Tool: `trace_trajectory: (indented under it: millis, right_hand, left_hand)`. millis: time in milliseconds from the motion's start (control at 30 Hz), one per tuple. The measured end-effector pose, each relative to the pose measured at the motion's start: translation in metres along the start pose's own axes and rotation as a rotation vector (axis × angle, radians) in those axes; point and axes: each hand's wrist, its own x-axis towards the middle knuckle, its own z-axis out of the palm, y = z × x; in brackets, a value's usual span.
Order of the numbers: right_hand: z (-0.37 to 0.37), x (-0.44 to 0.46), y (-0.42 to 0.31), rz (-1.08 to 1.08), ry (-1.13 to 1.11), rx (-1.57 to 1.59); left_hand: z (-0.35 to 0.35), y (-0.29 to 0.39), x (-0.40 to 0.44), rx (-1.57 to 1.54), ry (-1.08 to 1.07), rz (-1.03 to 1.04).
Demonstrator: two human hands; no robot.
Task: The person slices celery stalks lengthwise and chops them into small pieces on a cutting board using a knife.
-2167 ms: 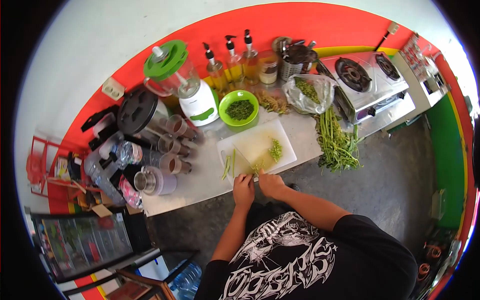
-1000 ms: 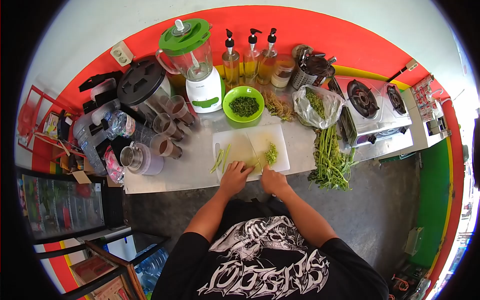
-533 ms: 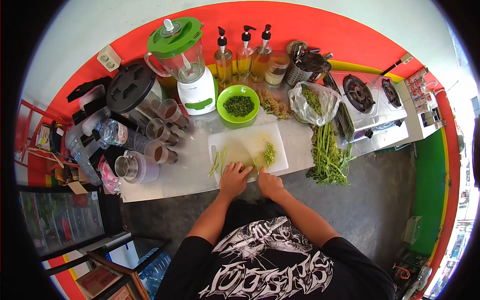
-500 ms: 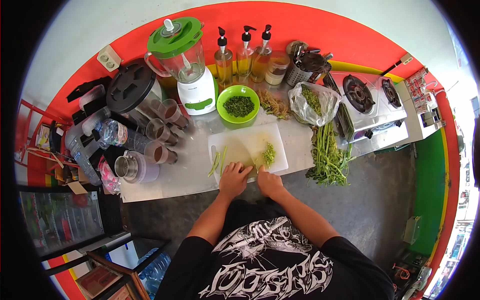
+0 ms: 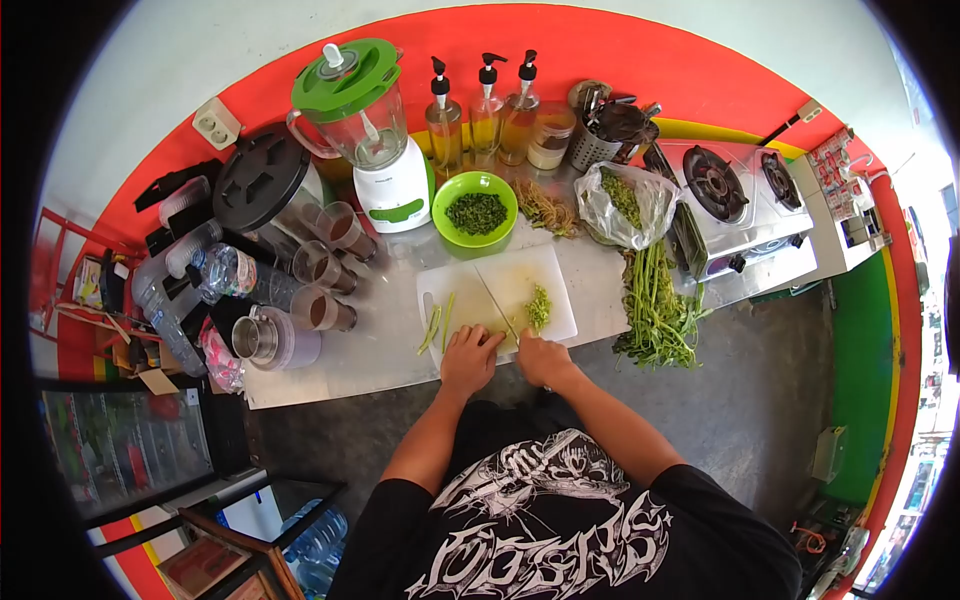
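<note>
My right hand [image 5: 545, 361] is wrapped round the handle of a knife [image 5: 497, 306], whose thin blade points up and left across the white cutting board [image 5: 548, 263]. My left hand [image 5: 469, 360] rests at the board's near edge, its fingertips pressed on green stalk pieces just left of the blade. Beside it, on the board's left part, lie loose green stalks [image 5: 431, 328]. A small heap of chopped green bits [image 5: 539, 308] sits right of the knife. Behind the board stands a green bowl [image 5: 475, 239] holding dark chopped leaves.
A blender [image 5: 394, 185], pump bottles [image 5: 484, 122] and a utensil holder [image 5: 590, 150] stand at the back. Left are dark-filled cups [image 5: 325, 310] and a lilac jug [image 5: 290, 340]. Right are a plastic bag [image 5: 655, 200], leafy stalks [image 5: 660, 310] and a gas stove [image 5: 745, 225].
From the earliest frame, my left hand has moved left, apart from my right hand, and now lies flatter on the board. The blade shows more clearly than half a second ago. The view has shifted.
</note>
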Motion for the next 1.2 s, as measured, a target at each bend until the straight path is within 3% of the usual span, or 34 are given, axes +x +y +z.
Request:
trace_trajectory:
  millis: [467, 1200]
  right_hand:
    - [0.027, -0.005, -0.003, 0.042, 0.059, -0.019]
    - [0.01, -0.003, -0.011, 0.004, 0.036, 0.01]
  left_hand:
    - [0.006, 0.001, -0.002, 0.017, 0.045, 0.002]
    - [0.004, 0.004, 0.002, -0.041, 0.138, 0.022]
